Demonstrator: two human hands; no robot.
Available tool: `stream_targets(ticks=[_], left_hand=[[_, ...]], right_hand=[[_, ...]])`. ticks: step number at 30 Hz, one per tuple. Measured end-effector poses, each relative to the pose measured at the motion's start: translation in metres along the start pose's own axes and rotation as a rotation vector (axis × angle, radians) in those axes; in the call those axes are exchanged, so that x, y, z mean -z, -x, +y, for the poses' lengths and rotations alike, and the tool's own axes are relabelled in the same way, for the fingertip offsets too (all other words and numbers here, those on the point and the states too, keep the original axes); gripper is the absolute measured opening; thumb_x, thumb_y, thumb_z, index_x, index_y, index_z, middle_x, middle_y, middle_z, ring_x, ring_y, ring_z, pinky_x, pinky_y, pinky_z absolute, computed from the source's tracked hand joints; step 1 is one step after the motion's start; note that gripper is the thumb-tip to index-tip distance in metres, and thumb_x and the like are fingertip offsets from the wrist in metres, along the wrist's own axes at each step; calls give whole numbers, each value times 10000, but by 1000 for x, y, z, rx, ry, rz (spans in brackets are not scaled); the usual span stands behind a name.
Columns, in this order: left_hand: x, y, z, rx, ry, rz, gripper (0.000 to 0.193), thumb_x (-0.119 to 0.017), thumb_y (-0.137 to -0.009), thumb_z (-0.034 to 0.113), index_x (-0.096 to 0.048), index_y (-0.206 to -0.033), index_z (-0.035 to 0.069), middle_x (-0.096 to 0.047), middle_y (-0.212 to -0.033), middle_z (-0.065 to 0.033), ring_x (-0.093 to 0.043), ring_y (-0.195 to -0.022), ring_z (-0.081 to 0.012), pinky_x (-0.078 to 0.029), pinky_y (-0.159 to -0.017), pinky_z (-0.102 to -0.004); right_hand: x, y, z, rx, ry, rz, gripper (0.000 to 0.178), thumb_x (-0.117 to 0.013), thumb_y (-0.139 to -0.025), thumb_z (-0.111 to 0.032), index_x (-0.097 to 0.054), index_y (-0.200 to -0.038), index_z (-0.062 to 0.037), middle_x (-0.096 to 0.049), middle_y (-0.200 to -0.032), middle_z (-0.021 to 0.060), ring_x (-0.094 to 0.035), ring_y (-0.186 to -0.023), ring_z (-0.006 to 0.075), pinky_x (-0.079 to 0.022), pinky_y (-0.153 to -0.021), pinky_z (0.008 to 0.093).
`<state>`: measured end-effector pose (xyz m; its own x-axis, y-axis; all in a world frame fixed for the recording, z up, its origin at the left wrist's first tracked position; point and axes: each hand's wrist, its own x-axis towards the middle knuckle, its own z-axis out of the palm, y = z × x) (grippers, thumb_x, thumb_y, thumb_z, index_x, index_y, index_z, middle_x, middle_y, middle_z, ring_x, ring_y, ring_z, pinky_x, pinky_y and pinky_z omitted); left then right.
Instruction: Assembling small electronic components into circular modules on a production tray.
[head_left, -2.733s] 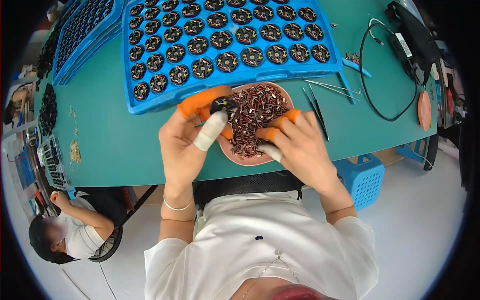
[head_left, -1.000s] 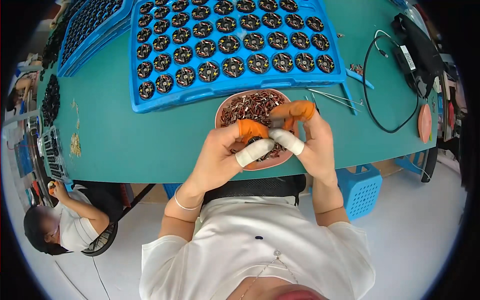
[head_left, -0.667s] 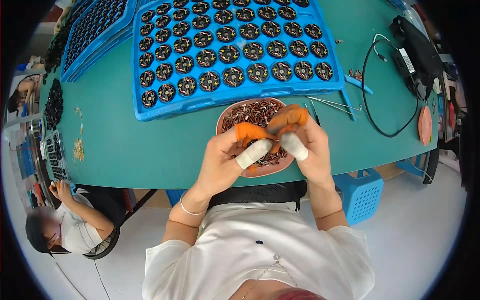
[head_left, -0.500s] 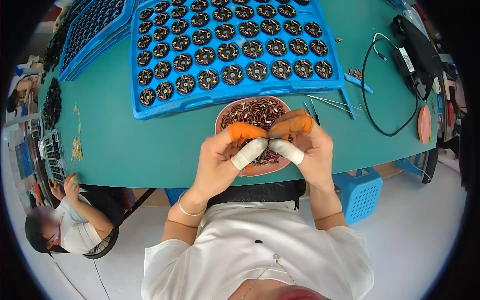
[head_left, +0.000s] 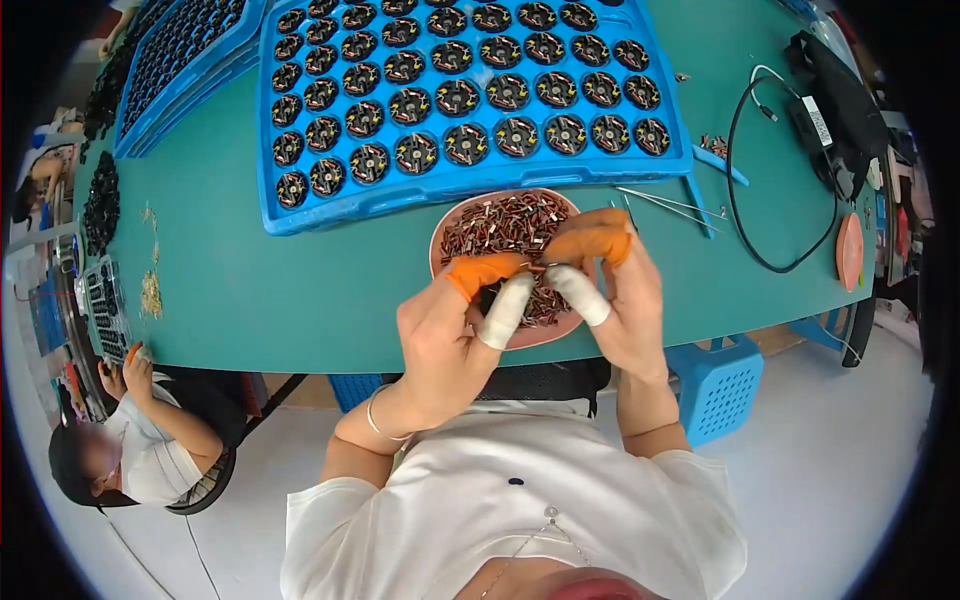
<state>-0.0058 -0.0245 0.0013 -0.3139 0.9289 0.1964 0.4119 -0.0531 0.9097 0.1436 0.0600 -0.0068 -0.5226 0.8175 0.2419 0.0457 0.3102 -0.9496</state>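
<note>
My left hand (head_left: 450,325) and my right hand (head_left: 615,295) meet over a pink bowl (head_left: 437,245) filled with small reddish-brown components (head_left: 500,222). On each hand an orange cover sits on the forefinger and a white one on the thumb. Both hands pinch. Between the fingertips shows a small thin reddish part (head_left: 536,268), at the tip of my right pinch. Something dark is partly visible behind my left thumb, mostly hidden by the fingers; its kind cannot be made out.
Beyond the bowl lies a blue tray (head_left: 350,205) of round black wired parts. Tweezers (head_left: 665,203) and a black cable (head_left: 730,205) lie to the right. More blue trays (head_left: 185,100) are stacked far left. A blue stool (head_left: 715,390) stands below the table; a person (head_left: 150,450) sits at left.
My fingertips have drawn slightly apart, so the thin reddish part now shows between them. My left hand has tilted and shifted a little; the view has moved slightly.
</note>
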Motion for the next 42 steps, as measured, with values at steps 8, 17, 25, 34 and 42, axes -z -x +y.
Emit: stream_targets(ticks=[8,17,25,34,42], left_hand=[[3,-3,-3,105,218,-61,168,-704,-826,87,-651,-966,12,-596,-697,-15,-450,-510,-42,-346,-450,-193],[15,-4,6,237,124,-146,161,-650,-859,26,-614,-1004,-33,-650,-872,-59,-600,-719,-85,-486,-634,-215],[6,-5,0,97,145,-11,156,-678,-842,51,-631,-974,-19,-642,-818,-38,-546,-630,-62,-428,-552,-195],[-4,-4,-1,56,269,98,168,-690,-836,63,-626,-976,-4,-639,-762,-22,-513,-569,-43,-388,-483,-185],[-2,-4,2,-71,9,126,154,-696,-817,52,-643,-955,6,-587,-670,-16,-460,-468,-83,-347,-432,-218]], right_hand=[[14,-8,-6,30,95,-187,175,-673,-800,-62,-609,-956,-18,-574,-963,125,-581,-871,273,-482,-744,348],[1,-8,-4,-15,63,-77,172,-687,-740,-42,-611,-891,-6,-574,-920,114,-570,-860,233,-463,-736,318],[-12,-3,-2,-78,-122,-25,164,-655,-773,43,-602,-928,35,-580,-969,112,-567,-889,201,-465,-778,312],[-24,4,-1,-75,-166,136,222,-632,-782,78,-616,-1002,46,-604,-983,100,-577,-886,176,-479,-764,294],[-28,1,-5,148,167,262,174,-694,-750,3,-671,-922,-12,-633,-885,106,-621,-785,231,-508,-687,306]])
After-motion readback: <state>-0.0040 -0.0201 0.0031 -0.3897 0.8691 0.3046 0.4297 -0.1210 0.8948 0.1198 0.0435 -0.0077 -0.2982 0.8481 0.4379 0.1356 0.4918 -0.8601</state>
